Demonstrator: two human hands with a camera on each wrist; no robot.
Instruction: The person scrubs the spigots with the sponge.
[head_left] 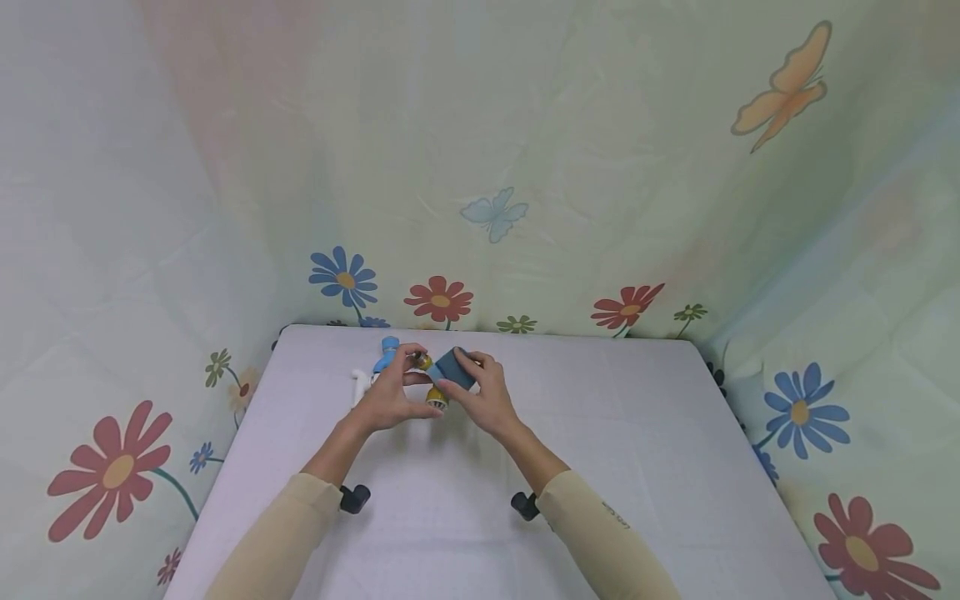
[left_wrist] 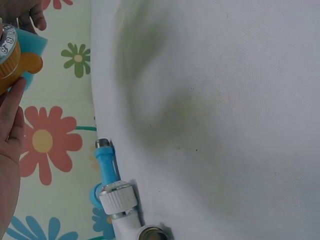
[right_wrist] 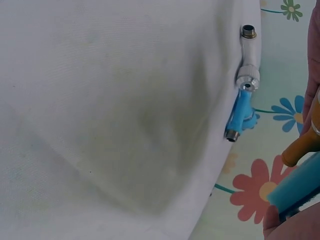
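My left hand (head_left: 386, 400) holds a yellow tap-like fitting (head_left: 437, 397) above the far part of the table, left of its middle. In the left wrist view, the fitting (left_wrist: 12, 65) shows a grey ring with printed numbers and a rounded orange stub. My right hand (head_left: 489, 398) grips a blue sponge (head_left: 459, 368) with a darker face, thumb on one side and fingers on the other. The sponge (right_wrist: 295, 185) sits close against the fitting (right_wrist: 304, 146), its lighter side facing it. Part of the fitting is hidden behind the sponge and fingers.
Behind my left hand, a blue tap-like piece (right_wrist: 241, 112) and a white one (right_wrist: 248, 57) with metal threaded ends lie near the table's edge. A white cloth (head_left: 600, 467) covers the table. Flowered curtains (head_left: 570, 275) stand around its sides. Black devices (head_left: 356, 499) are on both wrists.
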